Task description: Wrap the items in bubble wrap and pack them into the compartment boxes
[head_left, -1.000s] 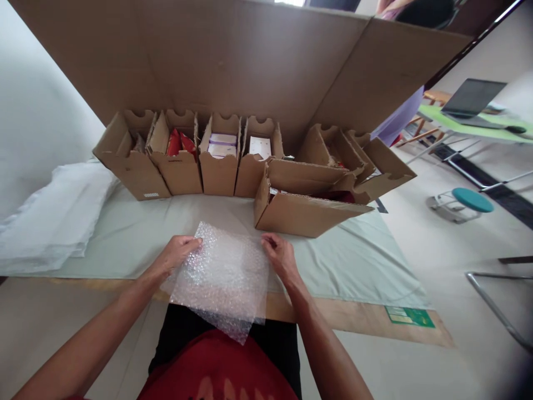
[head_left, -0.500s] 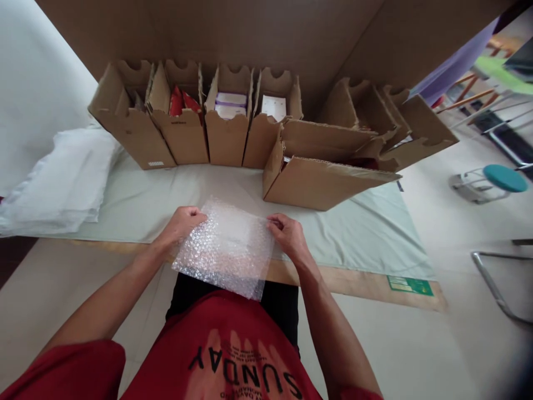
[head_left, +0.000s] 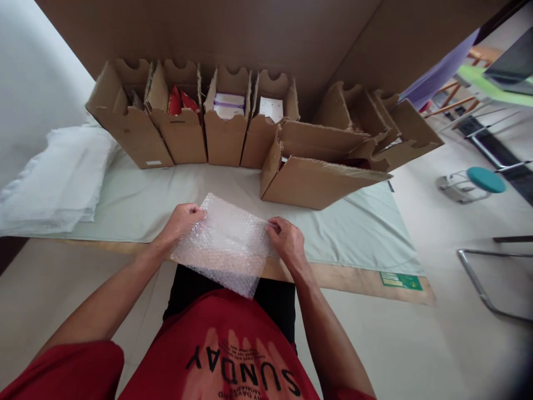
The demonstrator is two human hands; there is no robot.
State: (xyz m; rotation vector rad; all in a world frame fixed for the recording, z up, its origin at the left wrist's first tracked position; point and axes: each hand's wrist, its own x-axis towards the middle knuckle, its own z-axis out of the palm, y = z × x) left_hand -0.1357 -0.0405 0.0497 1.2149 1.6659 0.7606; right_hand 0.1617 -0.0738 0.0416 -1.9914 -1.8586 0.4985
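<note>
Bubble wrap (head_left: pixel 227 239), pinched at both sides!
Left hand (head_left: pixel 183 221) and right hand (head_left: pixel 287 240) each grip an edge, the single sheet spanning between, its lower corner out past the wooden table (head_left: pixel 328 276); pale cloth (head_left: pixel 233 180) runs beyond to four boxes (head_left: pixel 225 143) in a row, one angled box (head_left: pixel 318 180) nearer the right hand.

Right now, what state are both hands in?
Left hand: closed, holding bubble wrap by its left side.
Right hand: closed, holding bubble wrap by its right side.

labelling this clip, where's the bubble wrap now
The bubble wrap is central in the head view, held between the left hand and right hand, over the table edge.
</note>
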